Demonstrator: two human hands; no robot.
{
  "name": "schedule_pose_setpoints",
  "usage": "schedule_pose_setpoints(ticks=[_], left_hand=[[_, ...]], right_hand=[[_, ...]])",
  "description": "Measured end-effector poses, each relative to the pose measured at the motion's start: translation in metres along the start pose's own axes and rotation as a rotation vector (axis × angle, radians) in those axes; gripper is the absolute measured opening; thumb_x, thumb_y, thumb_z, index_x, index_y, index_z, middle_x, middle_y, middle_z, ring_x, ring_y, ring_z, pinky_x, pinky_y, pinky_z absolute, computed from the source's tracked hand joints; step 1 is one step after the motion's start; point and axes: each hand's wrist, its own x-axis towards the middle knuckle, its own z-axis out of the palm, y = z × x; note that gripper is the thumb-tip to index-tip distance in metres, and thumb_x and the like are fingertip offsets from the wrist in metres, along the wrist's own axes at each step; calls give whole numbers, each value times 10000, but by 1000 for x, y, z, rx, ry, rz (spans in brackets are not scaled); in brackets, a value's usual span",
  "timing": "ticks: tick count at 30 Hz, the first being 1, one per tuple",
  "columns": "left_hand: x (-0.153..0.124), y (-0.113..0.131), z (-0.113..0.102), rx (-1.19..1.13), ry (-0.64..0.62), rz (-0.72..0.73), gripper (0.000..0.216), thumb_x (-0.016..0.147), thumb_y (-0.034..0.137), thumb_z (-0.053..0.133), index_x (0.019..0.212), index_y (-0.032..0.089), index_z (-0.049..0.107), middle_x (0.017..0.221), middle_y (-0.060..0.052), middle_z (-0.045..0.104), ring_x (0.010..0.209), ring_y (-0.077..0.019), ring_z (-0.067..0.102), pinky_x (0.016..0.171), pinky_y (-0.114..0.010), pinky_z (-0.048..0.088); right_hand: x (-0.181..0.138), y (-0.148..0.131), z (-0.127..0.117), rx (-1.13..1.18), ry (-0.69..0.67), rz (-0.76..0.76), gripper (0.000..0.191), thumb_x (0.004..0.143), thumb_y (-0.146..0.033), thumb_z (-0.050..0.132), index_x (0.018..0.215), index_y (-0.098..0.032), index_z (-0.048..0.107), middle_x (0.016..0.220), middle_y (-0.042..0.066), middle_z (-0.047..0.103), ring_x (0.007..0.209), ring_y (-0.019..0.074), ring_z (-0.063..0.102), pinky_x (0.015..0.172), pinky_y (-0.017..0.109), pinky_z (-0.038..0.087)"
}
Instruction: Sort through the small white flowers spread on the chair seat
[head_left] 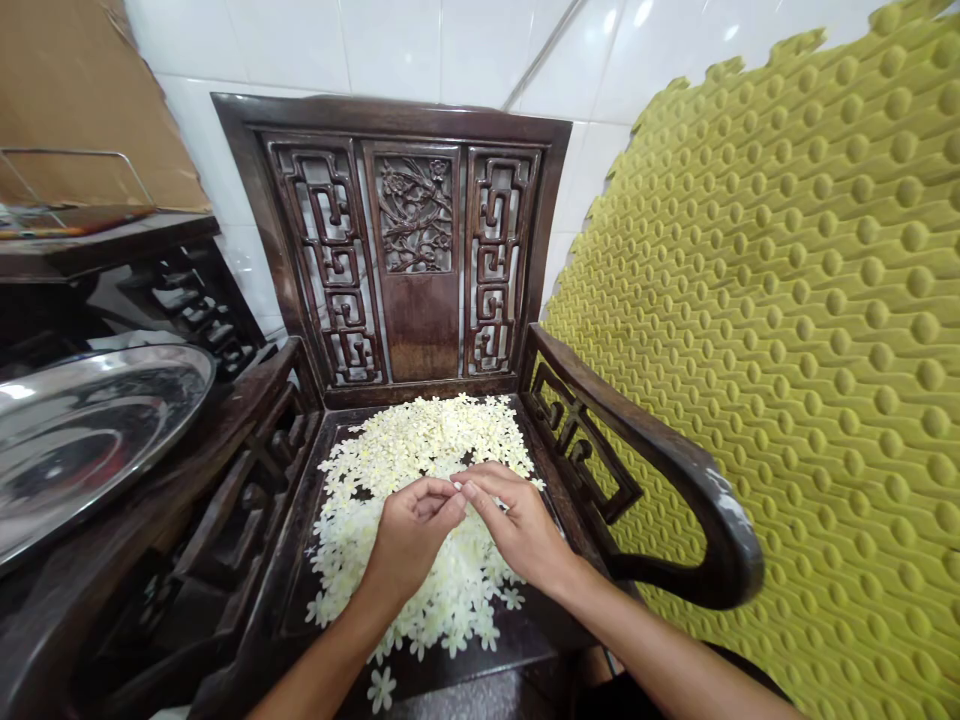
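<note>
L hand (411, 535) and R hand (517, 525) are both held over a heap of small cream-white blossoms (420, 440), w/ fingertips meeting just above the pile, approx mid-seat. Step in hand looks like fine fingertip work, not scooping: thumb & index of each hand are pressed together in a tight pinch, tips close enough to touch. A tiny pale bit may sit btwn them, but it's too small to tell what it is. Other fingers on L are loosely curled; those on R lie close together, not spread. Heap covers most of the seat panel (296, 600) of a dark carved wooden armchair (416, 125), w/ a few loose blossoms near the front edge, incl. one (381, 690) lying apart from the rest. Hands hover over the blossoms; can't tell if either palm touches any. At this point a steady, light pinch seems to be what's called for, since the blossoms look delicate & tightly packed right below. Polished steel tray (82, 440) sits just left of the chair; yellow-green dimpled foam mat (810, 300) stands against its R side; white wall tiles (397, 45) behind.
</note>
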Motion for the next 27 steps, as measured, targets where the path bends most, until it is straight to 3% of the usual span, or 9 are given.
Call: schedule_pose_setpoints(ticks=[4, 8, 12, 18, 27], left_hand=[[2, -3, -4, -56, 24, 7, 179, 720, 304, 750, 761, 137, 699, 694, -26, 716, 661, -147, 660, 692, -265, 539], [2, -3, -6, -67, 36, 20, 174, 740, 299, 743, 785, 139, 688, 715, -26, 724, 682, -151, 677, 707, -268, 547], [0, -1, -4, -58, 19, 25, 158, 763, 289, 726, 785, 142, 671, 711, -31, 727, 704, -158, 683, 718, -275, 546], [0, -2, -3, -64, 29, 10, 176, 741, 292, 745, 768, 140, 662, 707, -24, 712, 667, -152, 670, 694, -281, 548], [1, -4, -2, -64, 71, 29, 179, 722, 281, 749, 775, 161, 628, 661, 12, 670, 632, -140, 660, 666, -262, 539]], right_hand=[[-2, -5, 2, -17, -66, -30, 288, 998, -265, 463, 1187, -268, 681, 1094, 75, 677, 1042, 208, 601, 950, 373, 449], [0, -4, 0, 91, -30, 10, 279, 996, -292, 471, 1148, -243, 699, 1087, 79, 672, 1045, 200, 604, 947, 361, 459], [3, 5, 1, 270, 18, 126, 251, 962, -343, 535, 980, -204, 743, 980, 67, 697, 941, 189, 640, 865, 334, 495], [2, 11, 10, 486, 32, 304, 261, 824, -421, 696, 852, -162, 680, 760, 24, 691, 706, 160, 639, 683, 287, 515], [1, 11, 6, 244, 77, 261, 290, 920, -381, 566, 728, -165, 590, 653, -28, 517, 626, 120, 475, 601, 231, 391]])
